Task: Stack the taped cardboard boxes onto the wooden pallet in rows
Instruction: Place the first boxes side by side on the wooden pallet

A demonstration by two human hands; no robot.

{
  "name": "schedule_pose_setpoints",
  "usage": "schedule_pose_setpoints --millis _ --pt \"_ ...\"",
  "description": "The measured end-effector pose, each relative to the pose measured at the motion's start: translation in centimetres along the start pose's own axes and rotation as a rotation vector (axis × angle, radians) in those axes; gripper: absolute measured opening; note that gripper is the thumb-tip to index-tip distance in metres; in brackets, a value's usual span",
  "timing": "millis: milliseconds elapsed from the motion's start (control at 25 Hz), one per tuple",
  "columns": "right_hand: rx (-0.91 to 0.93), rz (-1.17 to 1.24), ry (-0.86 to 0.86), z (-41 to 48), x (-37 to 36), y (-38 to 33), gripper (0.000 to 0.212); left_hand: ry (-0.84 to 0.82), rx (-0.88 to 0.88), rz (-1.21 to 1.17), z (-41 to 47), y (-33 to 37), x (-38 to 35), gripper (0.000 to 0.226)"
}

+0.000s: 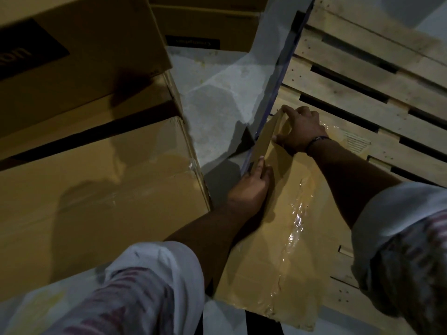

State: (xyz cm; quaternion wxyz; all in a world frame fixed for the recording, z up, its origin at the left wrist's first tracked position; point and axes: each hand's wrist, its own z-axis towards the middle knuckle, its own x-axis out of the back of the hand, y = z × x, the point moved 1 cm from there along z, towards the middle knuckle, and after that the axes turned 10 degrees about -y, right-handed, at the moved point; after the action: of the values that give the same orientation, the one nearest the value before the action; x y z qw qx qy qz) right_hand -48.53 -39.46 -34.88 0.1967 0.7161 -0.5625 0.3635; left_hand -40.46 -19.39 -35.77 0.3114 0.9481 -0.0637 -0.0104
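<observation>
While both hands hold one taped cardboard box (273,250) at the near left corner of the wooden pallet (362,76), I look straight down on a job that, by my reckoning, has barely begun. The box lies flat on the slats, its long seam sealed with glossy clear tape (296,221), its left edge along the pallet's left side, where a bluish strip (274,93) runs beside the grey floor (217,105).

My left hand (251,187) grips the box's left edge, fingers curled over the side and one finger laid along the rim. My right hand (301,131), a dark band (316,140) at the wrist, is hooked over the far corner, fingers bent over the edge and thumb pressing the top face. Neither hand is free; both have hold of this box alone.

As far as this view shows, it is the only box on the pallet. The boards beyond and to the right of it are bare, so the first row appears to start here. Across the strip of floor, on my left, more cardboard boxes (96,189) sit piled on one another, well apart from the pallet. I judge those to be the load that remains. Whether all are taped I cannot tell. What is left, then, is nearly everything: squaring this box to the corner, then filling the rows beside it.
</observation>
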Motion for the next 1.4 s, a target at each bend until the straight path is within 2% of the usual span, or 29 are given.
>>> schedule_pose_setpoints --millis 120,440,680,840,1000,1080,1240,1400 --pt "-0.028 0.008 -0.026 0.0 -0.1 1.3 0.1 0.043 0.03 -0.108 0.1 0.6 -0.3 0.058" --pt "0.028 -0.047 0.0 -0.9 -0.8 0.9 0.1 0.012 -0.131 0.351 0.0 0.0 -0.7 0.06" --pt "0.017 -0.012 -0.019 -1.1 -1.4 0.3 0.097 -0.017 -0.112 0.371 -0.3 0.5 -0.2 0.06" --pt "0.032 0.036 0.021 -2.9 -3.8 0.5 0.086 -0.041 -0.216 0.577 -2.0 -0.1 -0.4 0.062" --pt "0.054 0.016 0.038 -7.3 -7.5 1.0 0.082 -0.077 -0.193 0.985 -4.4 -2.0 -0.8 0.083" --pt "0.032 0.004 0.014 -10.4 -9.9 1.1 0.083 -0.099 -0.147 1.099 -5.9 -3.5 -1.4 0.087" --pt "-0.013 0.044 -0.085 -17.5 -14.7 1.5 0.084 -0.165 -0.133 1.226 -10.1 -7.9 -3.4 0.078" --pt "-0.035 0.126 -0.171 -25.7 -20.9 1.1 0.085 -0.179 -0.096 1.235 -14.9 -12.1 -6.7 0.074"
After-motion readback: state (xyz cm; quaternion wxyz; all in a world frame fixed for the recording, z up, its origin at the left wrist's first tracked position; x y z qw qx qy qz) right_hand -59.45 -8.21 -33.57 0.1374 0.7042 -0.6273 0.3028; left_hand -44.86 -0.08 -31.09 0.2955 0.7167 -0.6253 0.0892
